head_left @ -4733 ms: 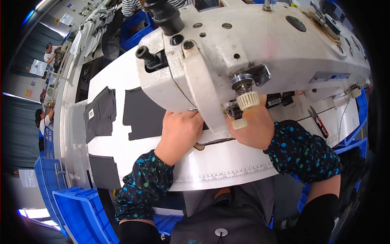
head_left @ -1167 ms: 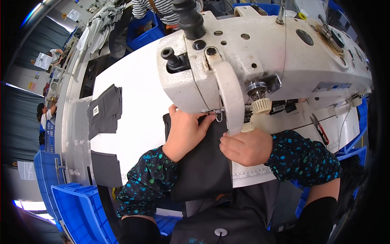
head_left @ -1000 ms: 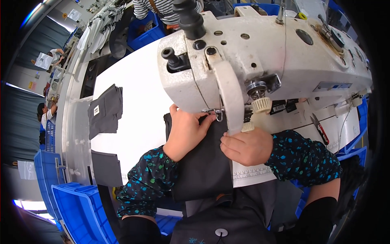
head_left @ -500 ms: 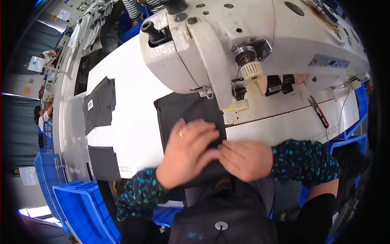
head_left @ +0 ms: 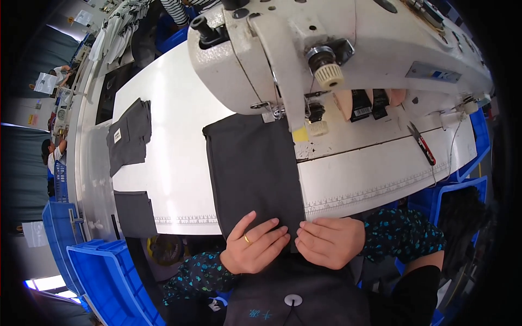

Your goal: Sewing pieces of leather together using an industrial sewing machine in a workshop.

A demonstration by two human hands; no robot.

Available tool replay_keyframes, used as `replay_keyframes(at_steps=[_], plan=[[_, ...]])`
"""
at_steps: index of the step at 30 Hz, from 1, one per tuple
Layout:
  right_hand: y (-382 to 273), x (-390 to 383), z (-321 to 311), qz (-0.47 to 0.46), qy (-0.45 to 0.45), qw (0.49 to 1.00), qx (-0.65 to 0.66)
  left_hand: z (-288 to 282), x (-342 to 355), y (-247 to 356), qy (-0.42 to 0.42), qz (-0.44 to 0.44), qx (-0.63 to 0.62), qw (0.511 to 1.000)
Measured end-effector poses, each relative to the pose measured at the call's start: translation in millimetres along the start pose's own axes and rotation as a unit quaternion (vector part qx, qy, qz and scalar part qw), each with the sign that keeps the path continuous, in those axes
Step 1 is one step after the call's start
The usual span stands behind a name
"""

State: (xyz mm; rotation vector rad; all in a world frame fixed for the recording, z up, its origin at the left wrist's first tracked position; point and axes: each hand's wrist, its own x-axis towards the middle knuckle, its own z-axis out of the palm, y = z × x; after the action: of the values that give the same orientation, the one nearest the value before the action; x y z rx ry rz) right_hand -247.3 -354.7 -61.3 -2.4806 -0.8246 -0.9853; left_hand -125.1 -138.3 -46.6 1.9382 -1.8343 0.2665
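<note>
A long dark grey fabric piece [head_left: 253, 168] lies on the white table, its far end beneath the head of the sewing machine [head_left: 304, 65] and its near end reaching the table's front edge. My left hand [head_left: 255, 244] rests on the near part of the cloth, fingers stretched out and thumb apart. At the cloth's near right edge, my right hand [head_left: 330, 242] pinches the fabric, fingertips pressed together. The two hands are close but apart. Whatever lies under the right fingertips is hidden.
Folded dark grey pieces [head_left: 130, 133] and another dark piece [head_left: 134, 213] lie on the left. Red-handled thread snips [head_left: 422, 144] and black labels [head_left: 361, 104] lie to the right. Blue crates [head_left: 111, 277] stand beside the table. Other people work at the far left.
Both hands have moved toward me along the cloth, uncovering its middle. My left hand has flattened onto the near part, and my right has come to the right edge.
</note>
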Motion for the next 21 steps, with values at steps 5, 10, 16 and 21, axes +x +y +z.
replay_keyframes(at_steps=[5, 10, 16, 21], plan=[[3.1, 3.4, -4.6, -0.053, -0.044, 0.998, 0.006, -1.2, 2.1, -3.7, -0.009, 0.016, -0.008, 1.0], [3.7, 0.9, -7.5, -0.063, -0.067, 0.996, 0.008, -15.8, 30.8, -15.6, -0.098, -0.049, -0.203, 0.973], [9.6, -0.2, -5.3, -0.07, -0.068, 0.995, -0.024, -5.0, 55.9, -27.4, -0.122, -0.095, -0.014, 0.988], [25.2, 3.2, 1.1, -0.062, -0.05, 0.996, -0.036, -0.1, 73.2, -52.4, -0.089, -0.117, 0.015, 0.989]])
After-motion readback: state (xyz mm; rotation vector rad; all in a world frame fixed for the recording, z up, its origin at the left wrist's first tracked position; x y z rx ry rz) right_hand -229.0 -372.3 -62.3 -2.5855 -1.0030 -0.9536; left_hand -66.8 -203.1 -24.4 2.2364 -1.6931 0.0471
